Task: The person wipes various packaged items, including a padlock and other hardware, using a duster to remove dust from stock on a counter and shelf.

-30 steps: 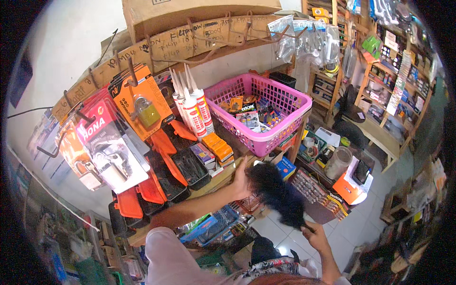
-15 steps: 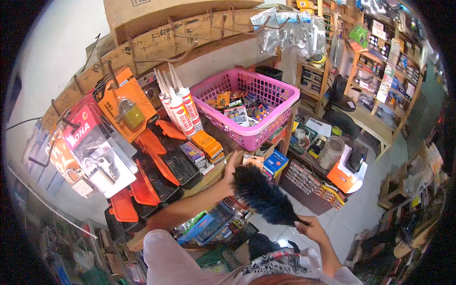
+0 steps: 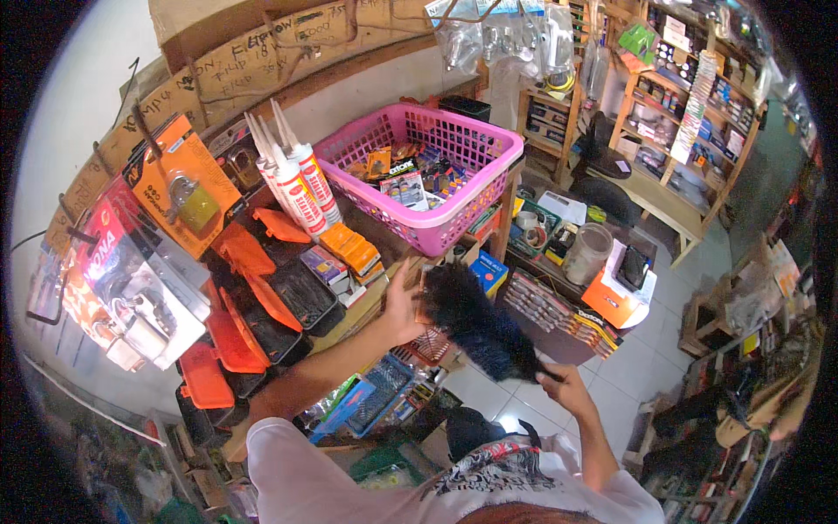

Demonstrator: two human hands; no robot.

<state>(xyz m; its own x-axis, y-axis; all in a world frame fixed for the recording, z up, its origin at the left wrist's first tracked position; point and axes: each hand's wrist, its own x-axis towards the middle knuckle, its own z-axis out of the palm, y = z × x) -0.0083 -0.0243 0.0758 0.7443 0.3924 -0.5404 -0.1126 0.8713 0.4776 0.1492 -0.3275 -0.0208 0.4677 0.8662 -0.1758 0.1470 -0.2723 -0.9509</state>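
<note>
My right hand (image 3: pixel 566 385) grips the handle end of a black feather duster (image 3: pixel 476 320), whose bushy head reaches up-left under the shelf edge. My left hand (image 3: pixel 403 306) is stretched out to the front edge of the wooden shelf (image 3: pixel 371 303), fingers around a small brownish thing there; what it is I cannot make out. Just above stand small orange boxes (image 3: pixel 351 247) and a pink plastic basket (image 3: pixel 454 218) filled with small packaged goods.
White sealant tubes (image 3: pixel 295 183) stand at the shelf's back. Black-and-orange cases (image 3: pixel 271 297) and packaged padlocks (image 3: pixel 179 196) lie to the left. A lower counter (image 3: pixel 567 288) at right holds a clear jar, boxes and an orange pad. Wooden racks (image 3: pixel 663 113) fill the far right.
The duster has swung from lower right up toward the shelf edge and my left hand. My left hand stays at the shelf front; my view has tilted slightly.
</note>
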